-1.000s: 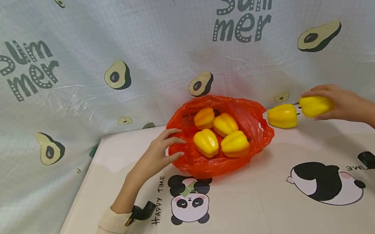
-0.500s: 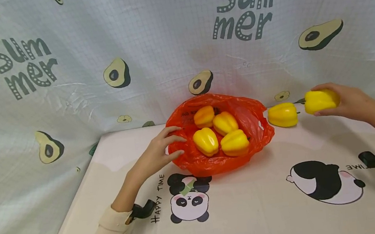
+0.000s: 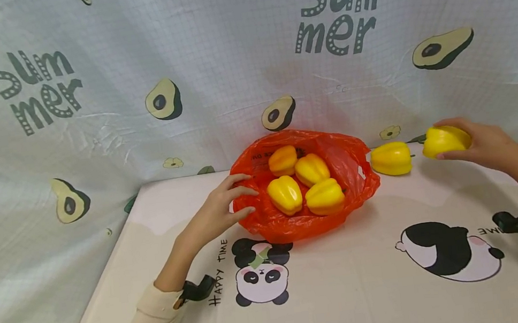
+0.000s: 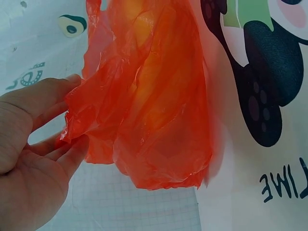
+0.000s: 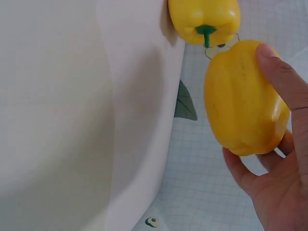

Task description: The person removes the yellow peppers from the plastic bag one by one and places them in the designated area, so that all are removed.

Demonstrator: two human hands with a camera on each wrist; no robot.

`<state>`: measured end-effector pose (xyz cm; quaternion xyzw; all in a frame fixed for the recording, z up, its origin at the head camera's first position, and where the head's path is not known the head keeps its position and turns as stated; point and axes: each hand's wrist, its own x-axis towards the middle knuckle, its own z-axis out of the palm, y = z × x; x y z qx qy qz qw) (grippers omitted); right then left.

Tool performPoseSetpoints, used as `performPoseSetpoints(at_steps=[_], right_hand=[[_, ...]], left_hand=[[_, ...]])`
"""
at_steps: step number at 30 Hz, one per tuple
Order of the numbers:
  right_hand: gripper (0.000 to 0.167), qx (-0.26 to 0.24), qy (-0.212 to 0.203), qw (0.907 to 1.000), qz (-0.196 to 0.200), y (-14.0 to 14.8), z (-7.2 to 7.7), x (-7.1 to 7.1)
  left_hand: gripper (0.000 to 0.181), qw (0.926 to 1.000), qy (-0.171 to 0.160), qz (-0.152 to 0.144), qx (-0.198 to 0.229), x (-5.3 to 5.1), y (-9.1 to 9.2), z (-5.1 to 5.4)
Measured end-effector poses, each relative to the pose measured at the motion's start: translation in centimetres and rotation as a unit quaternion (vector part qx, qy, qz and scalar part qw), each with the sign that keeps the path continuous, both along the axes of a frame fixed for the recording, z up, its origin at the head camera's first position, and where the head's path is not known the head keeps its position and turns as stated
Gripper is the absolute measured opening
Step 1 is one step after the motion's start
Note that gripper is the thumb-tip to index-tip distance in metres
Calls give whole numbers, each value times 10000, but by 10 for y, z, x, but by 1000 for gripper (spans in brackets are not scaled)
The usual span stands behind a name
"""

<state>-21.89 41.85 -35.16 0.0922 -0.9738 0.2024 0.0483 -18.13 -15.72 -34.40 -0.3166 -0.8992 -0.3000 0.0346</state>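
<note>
A red plastic bag (image 3: pixel 292 230) lies with its mouth spread on the table, several yellow bell peppers (image 3: pixel 285 196) inside it. My left hand (image 3: pixel 219 212) holds the bag's left rim, the film passing between thumb and fingers in the left wrist view. One yellow bell pepper (image 3: pixel 391 159) rests on its side just right of the bag, its green stem pointing right. Farther right, my right hand (image 3: pixel 485 147) grips another bell pepper (image 5: pixel 243 101) between thumb and fingers, apart from the lying one. Its stem end faces left in the head view.
A white table cover (image 3: pixel 342 286) printed with pandas lies beneath everything. Behind the table hangs a pale curtain (image 3: pixel 212 54) with avocado prints, close to the far edge, the bag and the peppers.
My right hand has shifted slightly right with its bell pepper, widening the gap to the lying one, and has turned it a little. The left hand and the bag stay put.
</note>
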Motion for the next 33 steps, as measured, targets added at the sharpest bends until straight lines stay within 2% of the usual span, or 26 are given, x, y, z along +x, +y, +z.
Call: performPoseSetpoints(at_steps=[7, 16, 26, 33], right_hand=[[76, 409, -23, 9984, 388, -1, -8, -8], [73, 364, -128, 9987, 324, -2, -15, -13], [76, -95, -265, 9995, 109, -6, -22, -19], [75, 206, -508, 9985, 52, -7, -25, -20]], left_hand=[[28, 10000, -25, 19, -34, 1, -2, 0], [28, 10000, 3, -8, 2, 1, -3, 0], [27, 9999, -51, 99, 27, 3, -6, 0], [26, 9999, -74, 108, 57, 5, -7, 0]])
